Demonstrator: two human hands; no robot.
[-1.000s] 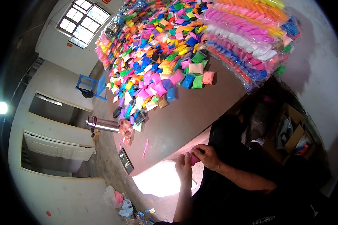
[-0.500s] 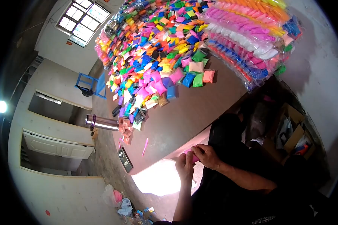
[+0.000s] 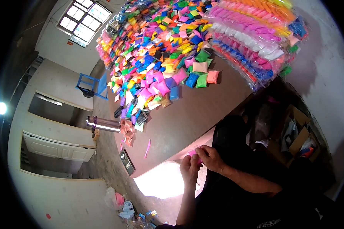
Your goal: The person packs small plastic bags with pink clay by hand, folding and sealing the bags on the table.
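presumably light, soft and slightly slippery, the pink packet (image 3: 192,152) sat pinched by the fingertips of the left hand (image 3: 188,170) and the right hand (image 3: 213,160), just beside the brown table (image 3: 202,105), its edges seeming the best place to take hold.

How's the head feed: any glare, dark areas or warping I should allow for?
Head view: a blown-out white patch glares beside the left hand, below the table; head view: the black clothing loses most detail; head view: fisheye warping curves the walls; head view: the pink item in hand is too small for fine detail.
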